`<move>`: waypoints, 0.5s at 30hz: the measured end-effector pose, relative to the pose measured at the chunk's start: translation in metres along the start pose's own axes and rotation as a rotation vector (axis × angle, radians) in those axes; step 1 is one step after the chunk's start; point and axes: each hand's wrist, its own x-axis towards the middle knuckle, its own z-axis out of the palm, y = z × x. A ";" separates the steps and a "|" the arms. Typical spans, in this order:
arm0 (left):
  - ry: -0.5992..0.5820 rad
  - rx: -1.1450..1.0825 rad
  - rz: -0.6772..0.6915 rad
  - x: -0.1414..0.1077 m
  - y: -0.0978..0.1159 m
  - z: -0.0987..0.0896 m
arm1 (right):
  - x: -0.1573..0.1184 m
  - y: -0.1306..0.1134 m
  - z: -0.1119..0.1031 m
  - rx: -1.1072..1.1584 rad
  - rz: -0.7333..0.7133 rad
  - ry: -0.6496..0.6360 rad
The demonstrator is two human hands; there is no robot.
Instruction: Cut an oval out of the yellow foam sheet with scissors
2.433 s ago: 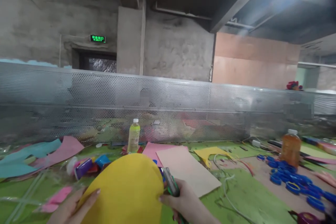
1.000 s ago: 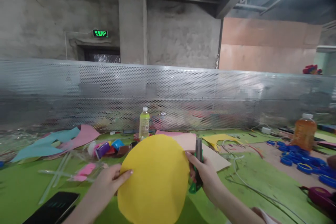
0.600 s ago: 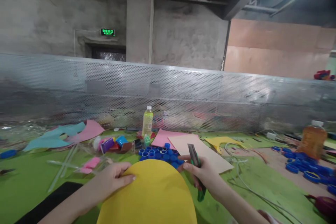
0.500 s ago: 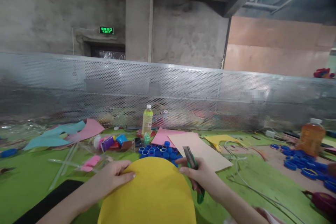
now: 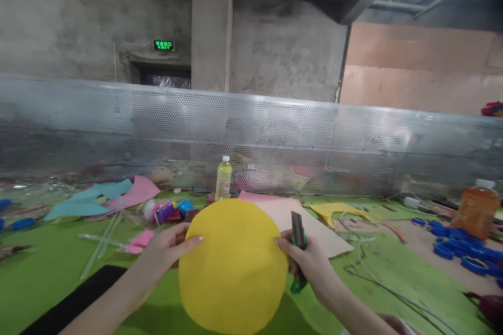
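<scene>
A roughly round yellow sheet (image 5: 233, 267) is held up above the green table, its whole outline showing. My left hand (image 5: 171, 251) pinches its left edge, thumb on the near face and fingers behind. At the right edge, my right hand (image 5: 304, 254) pinches the sheet between thumb and finger. A green and black cutter knife (image 5: 298, 230) is also held in my right hand, with its tip pointing up.
Pink sheets, a pale sheet (image 5: 322, 230) and a yellow scrap (image 5: 341, 210) lie behind. A bottle (image 5: 223, 180) stands mid-back. Blue rings (image 5: 463, 251), an orange bottle (image 5: 476, 209) and a cable are right; teal paper (image 5: 92, 201) and clear strips lie left.
The yellow sheet has been raised and tilted up, so its full round shape shows and it covers the blue rings behind. My right hand now pinches its right edge. The view has shifted slightly left.
</scene>
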 end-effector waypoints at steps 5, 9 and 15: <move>0.134 0.013 0.015 -0.001 0.002 0.001 | -0.001 0.003 0.002 0.071 0.016 0.012; 0.246 0.063 0.050 -0.004 0.004 0.001 | -0.002 0.006 0.004 0.112 0.029 -0.050; 0.151 0.037 0.066 -0.007 0.003 0.005 | -0.001 0.012 0.001 0.146 0.006 -0.108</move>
